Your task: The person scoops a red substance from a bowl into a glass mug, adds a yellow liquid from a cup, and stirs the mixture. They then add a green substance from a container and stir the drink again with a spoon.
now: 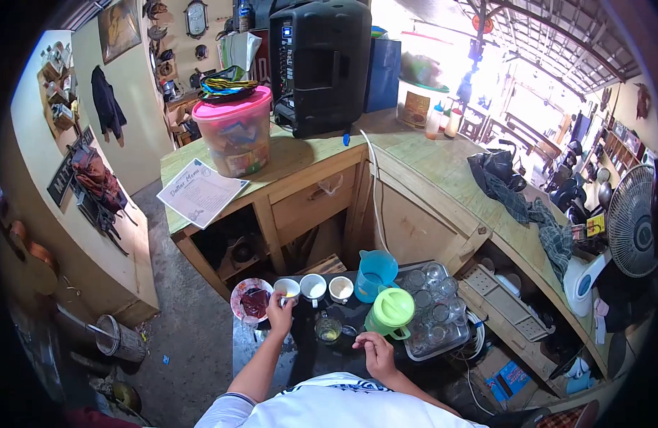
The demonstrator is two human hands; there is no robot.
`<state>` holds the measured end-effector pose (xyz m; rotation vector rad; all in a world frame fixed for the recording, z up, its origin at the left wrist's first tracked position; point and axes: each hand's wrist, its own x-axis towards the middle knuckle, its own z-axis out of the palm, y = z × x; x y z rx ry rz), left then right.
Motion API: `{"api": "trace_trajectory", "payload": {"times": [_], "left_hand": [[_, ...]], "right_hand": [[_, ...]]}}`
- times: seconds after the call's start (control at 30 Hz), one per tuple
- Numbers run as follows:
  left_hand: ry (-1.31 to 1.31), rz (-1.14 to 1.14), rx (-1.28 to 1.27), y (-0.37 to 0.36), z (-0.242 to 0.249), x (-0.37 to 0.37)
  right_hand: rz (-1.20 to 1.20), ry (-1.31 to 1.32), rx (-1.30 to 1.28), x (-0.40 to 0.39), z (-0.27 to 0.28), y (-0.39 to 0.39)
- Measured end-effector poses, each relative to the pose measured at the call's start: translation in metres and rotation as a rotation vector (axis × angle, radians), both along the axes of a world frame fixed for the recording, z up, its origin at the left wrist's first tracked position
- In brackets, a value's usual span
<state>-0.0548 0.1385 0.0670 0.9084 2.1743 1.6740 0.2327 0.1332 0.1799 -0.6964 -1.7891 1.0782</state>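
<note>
Left fingers clamped on round white cup with yellow contents; right fingers pinched together, seemingly on shiny metal spoon. Clear glass mug between them. Tip: spoon level, cup steady, mind lime-green plastic pitcher just beyond right fingers.

Cream walls, grey floor, angled wooden counter; ribbed roof, bright daylight beyond

A menu sheet juts past the front edge of the wooden counter near its left corner, beside a pink-lidded tub. A black speaker stands near the inner corner.
</note>
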Motion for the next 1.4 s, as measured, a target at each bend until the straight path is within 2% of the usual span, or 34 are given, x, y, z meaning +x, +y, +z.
{"api": "trace_trajectory", "payload": {"times": [0.03,0.13,0.27,0.3,0.37,0.53,0.67,0.77,0.87,1.0,1.13,1.2,1.27,1.33,1.4], "left_hand": [[0.104,0.019,0.008,0.003,-0.009,-0.001],[0.091,0.000,-0.075,0.007,-0.034,-0.003],[0.255,-0.023,0.008,0.014,-0.070,-0.005],[0.256,-0.024,0.006,0.011,-0.072,-0.004],[0.057,0.007,-0.160,0.009,-0.075,-0.001],[0.153,0.035,-0.154,-0.009,-0.049,0.016],[0.059,0.056,-0.201,-0.028,-0.037,0.026],[0.110,0.103,-0.070,-0.043,-0.047,0.026],[0.071,0.078,-0.091,-0.063,-0.052,0.022],[-0.018,0.036,-0.077,-0.079,-0.003,0.028],[0.019,0.004,-0.020,-0.081,0.045,0.034],[0.015,-0.093,0.006,-0.081,0.071,0.040],[0.055,-0.114,0.059,-0.076,0.087,0.044],[0.219,-0.231,0.100,-0.078,0.112,0.051],[0.182,-0.280,0.079,-0.079,0.123,0.053]], "right_hand": [[-0.007,0.001,0.003,0.002,0.000,-0.001],[0.032,0.029,-0.096,0.007,-0.001,-0.005],[0.051,0.066,-0.167,0.007,-0.007,-0.008],[0.061,0.066,-0.172,0.007,-0.008,-0.007],[0.062,0.070,-0.175,0.005,-0.006,-0.007],[0.072,0.069,-0.178,0.003,-0.007,-0.005],[0.094,0.067,-0.195,0.002,-0.010,-0.003],[0.091,0.072,-0.207,0.004,-0.007,-0.004],[0.081,0.106,-0.225,0.004,-0.009,-0.003],[0.063,0.165,-0.248,0.002,-0.006,0.001],[0.082,0.238,-0.240,-0.009,0.015,0.007],[0.129,0.405,-0.204,-0.016,0.034,0.010],[0.139,0.393,-0.150,-0.020,0.054,0.012],[0.162,0.541,-0.084,-0.025,0.070,0.010],[0.165,0.521,0.007,-0.025,0.078,0.011]]}}
